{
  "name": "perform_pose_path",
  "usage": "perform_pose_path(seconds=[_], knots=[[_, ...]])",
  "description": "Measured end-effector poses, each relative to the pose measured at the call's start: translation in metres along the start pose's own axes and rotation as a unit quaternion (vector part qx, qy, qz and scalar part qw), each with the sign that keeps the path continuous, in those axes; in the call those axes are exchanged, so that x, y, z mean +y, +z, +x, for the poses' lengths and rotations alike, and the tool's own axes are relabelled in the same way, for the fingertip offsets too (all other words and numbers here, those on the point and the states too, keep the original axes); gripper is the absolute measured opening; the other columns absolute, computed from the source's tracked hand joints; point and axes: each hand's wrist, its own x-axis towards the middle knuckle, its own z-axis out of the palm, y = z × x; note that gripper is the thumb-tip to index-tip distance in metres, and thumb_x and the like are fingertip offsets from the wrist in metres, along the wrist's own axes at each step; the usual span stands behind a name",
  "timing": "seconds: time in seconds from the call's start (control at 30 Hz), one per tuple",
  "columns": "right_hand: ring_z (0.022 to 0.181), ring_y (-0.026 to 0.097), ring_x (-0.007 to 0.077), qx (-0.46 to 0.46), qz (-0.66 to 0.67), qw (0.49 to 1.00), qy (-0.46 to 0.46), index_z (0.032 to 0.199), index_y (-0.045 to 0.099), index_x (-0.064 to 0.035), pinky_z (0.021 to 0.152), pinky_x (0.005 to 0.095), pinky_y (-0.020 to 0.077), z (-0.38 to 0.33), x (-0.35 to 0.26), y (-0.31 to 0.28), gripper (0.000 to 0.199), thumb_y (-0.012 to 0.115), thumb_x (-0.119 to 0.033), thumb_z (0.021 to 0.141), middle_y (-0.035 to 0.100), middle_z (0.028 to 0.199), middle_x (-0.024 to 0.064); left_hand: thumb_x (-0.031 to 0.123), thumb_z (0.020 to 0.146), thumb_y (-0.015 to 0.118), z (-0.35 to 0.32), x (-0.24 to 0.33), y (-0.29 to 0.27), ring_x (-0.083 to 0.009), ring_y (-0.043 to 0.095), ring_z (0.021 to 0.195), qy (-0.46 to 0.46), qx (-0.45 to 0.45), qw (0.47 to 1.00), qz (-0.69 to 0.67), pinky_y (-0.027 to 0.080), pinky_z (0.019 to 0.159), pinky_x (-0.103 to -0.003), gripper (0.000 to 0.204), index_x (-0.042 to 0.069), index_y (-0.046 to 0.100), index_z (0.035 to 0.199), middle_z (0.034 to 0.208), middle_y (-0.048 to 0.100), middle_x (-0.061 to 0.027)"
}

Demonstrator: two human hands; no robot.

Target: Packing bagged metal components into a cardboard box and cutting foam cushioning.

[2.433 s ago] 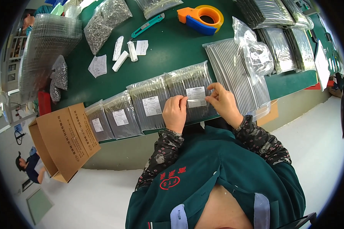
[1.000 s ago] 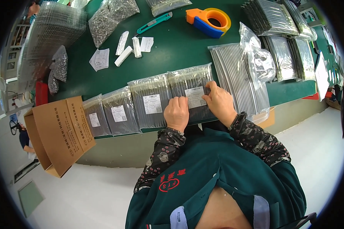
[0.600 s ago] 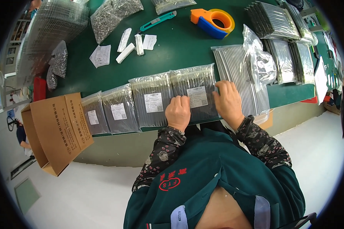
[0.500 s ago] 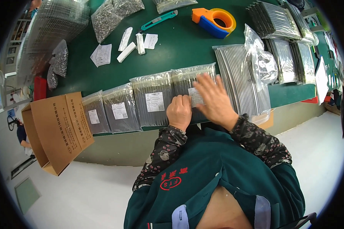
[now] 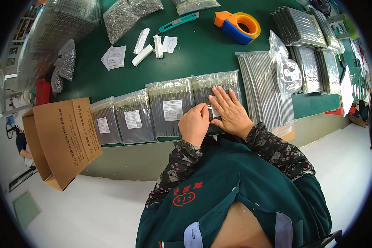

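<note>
A clear zip bag of dark rods (image 5: 198, 89) lies flat at the table's front edge, under both my hands. My right hand (image 5: 231, 110) rests flat on it, fingers stretched out, covering most of a white label (image 5: 211, 111). Against the label's left side is my left hand (image 5: 195, 122), its fingers closed in a pinch; what they hold, if anything, is hidden. To the left, several similar bags stand in a row, among them a labelled bag (image 5: 157, 97) right beside my left hand. Bare grey rods (image 5: 256, 82) lie to the right of my right hand.
An open cardboard box (image 5: 66, 140) stands at the left table edge. Farther back are a tape dispenser (image 5: 237, 27), a teal utility knife (image 5: 180, 22), white label rolls (image 5: 142, 56), paper slips (image 5: 113, 57) and bags of small parts (image 5: 119, 20). More bagged rods (image 5: 297, 27) are stacked at right.
My right hand has come down from just above the bag and now lies flat over the label. The left hand stays pinched beside it. The whole view has shifted slightly.
</note>
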Motion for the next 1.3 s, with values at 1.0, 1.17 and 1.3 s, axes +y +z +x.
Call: perform_pose_path(seconds=[1.0,1.17,1.3], knots=[[0.127,0.024,0.0341,0.095,0.020,0.995,-0.020,0.130,0.033,-0.0064,0.104,0.0474,0.0200,0.062,0.013,-0.050,0.069,0.064,-0.027,0.072,0.028,0.135,0.0189,0.008,0.076,0.060,-0.031,-0.058,-0.064,-0.0160,0.054,0.048,0.101,0.127,0.985,-0.064,0.044,0.048,-0.028,0.033,0.003,0.052,0.108,0.066,0.060,-0.0038],[0.107,0.043,0.0341,0.308,-0.120,0.924,0.192,0.128,0.032,-0.0042,0.091,0.0433,0.0343,0.132,0.092,-0.070,0.070,0.066,-0.017,0.069,0.046,0.113,0.0188,0.008,0.076,0.060,-0.035,-0.053,-0.067,-0.0187,0.056,0.052,0.099,0.127,0.987,-0.027,0.046,0.050,-0.029,0.033,0.003,0.053,0.107,0.068,0.060,-0.0054],[0.089,0.055,0.0319,0.159,0.001,0.947,0.279,0.128,0.033,-0.0060,0.078,0.0414,0.0421,0.142,0.136,-0.056,0.064,0.063,-0.012,0.071,0.056,0.097,0.0153,0.008,0.075,0.059,-0.028,-0.043,-0.072,-0.0208,0.058,0.054,0.103,0.136,0.985,-0.005,0.047,0.051,-0.030,0.031,0.004,0.054,0.105,0.069,0.061,-0.0062]])
